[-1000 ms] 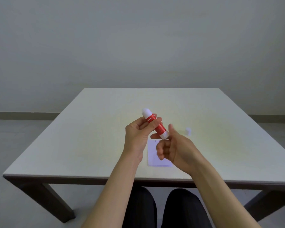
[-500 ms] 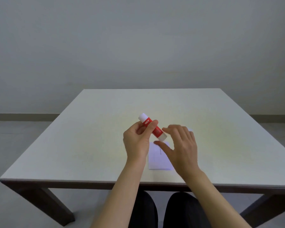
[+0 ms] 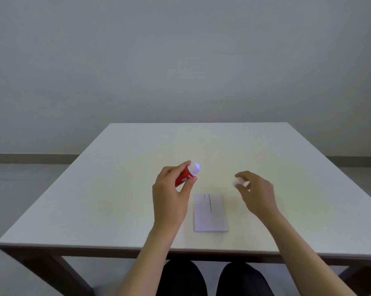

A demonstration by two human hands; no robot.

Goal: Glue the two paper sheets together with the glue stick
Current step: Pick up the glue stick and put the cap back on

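My left hand (image 3: 169, 193) holds the red glue stick (image 3: 185, 175) above the table, its white end pointing up and to the right. A small white paper stack (image 3: 210, 212) lies flat near the table's front edge, just right of my left wrist; I cannot tell the two sheets apart. To the right, my right hand (image 3: 255, 191) hovers low over the table with thumb and forefinger pinched around the small white cap (image 3: 240, 181), which is blurred.
The white table (image 3: 116, 189) has dark legs and stands against a plain grey wall. My knees show under its front edge (image 3: 201, 251).
My right hand left the glue stick and moved right to the cap. My left hand turned the stick so its white end points up and right, uncovering the paper.
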